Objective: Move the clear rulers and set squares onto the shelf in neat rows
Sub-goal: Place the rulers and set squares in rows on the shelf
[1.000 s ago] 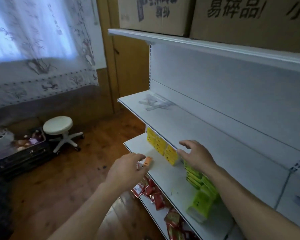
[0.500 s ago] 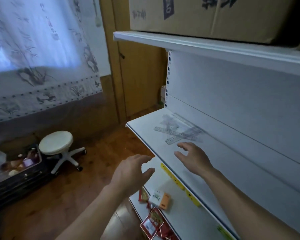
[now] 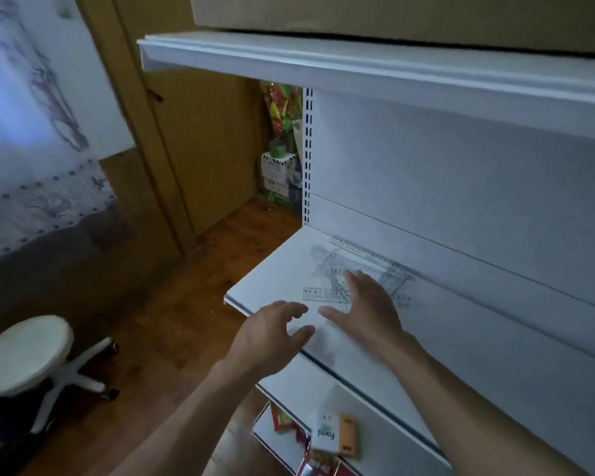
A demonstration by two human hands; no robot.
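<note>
Crossed heap of clear rulers and set squares (image 3: 330, 266) at shelf (image 3: 275, 269) back left. Right hand (image 3: 364, 304) grip spread flat over heap, holding nothing; left hand (image 3: 272, 334) loosely open at shelf's front edge, empty. Risk: slick overlapping pieces skid off shelf's end.

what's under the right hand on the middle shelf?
Under the right hand: a loose pile of clear rulers and set squares, spilling past it on the white shelf. What the palm covers cannot be seen.

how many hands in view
2. The left hand is at the front edge of the shelf; the right hand is spread over the clear rulers farther back. None looks hidden.
</note>
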